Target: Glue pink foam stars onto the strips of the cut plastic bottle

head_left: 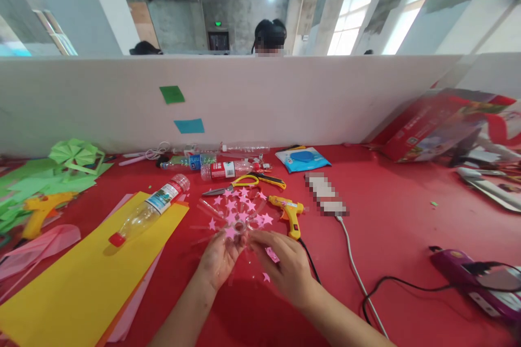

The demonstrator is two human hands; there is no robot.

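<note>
In the head view a clear plastic bottle piece, cut into splayed strips (239, 224), carries many pink paper stars (231, 205). My left hand (222, 255) is closed on it from below, near its round neck. Over the right side of the neck, my right hand (283, 260) has its fingers bent together on the strips; its fingertips are partly hidden. A yellow hot glue gun (288, 214) lies just beyond my right hand. Scissors with yellow handles (232, 186) and a yellow utility knife (267, 179) rest behind the stars.
On the left, a clear bottle (144, 214) lies on yellow paper (81, 276), near green paper (77, 154) and another glue gun (43, 210). More bottles (226, 169) and a blue wipes pack (303, 159) lie at the back. Cables and a purple power strip (468, 282) are right.
</note>
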